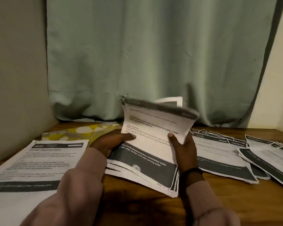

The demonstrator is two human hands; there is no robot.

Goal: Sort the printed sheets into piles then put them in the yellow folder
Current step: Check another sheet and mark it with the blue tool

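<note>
I hold a stack of printed sheets (152, 144) in both hands above the wooden table (137, 209). My left hand (111, 144) grips its left edge, thumb on top. My right hand (183, 150) grips the right edge, thumb on the page. The top of the stack curls up and is blurred. A pile of sheets (33, 168) headed 2652 lies at the left. More piles lie at the right (219, 154) and far right (271, 157). The yellow patterned folder (78, 132) lies flat at the back left, partly under the left pile.
A grey-green curtain (153, 54) hangs behind the table. A wall (15, 79) closes the left side. A dark band sits on my right wrist (191, 172).
</note>
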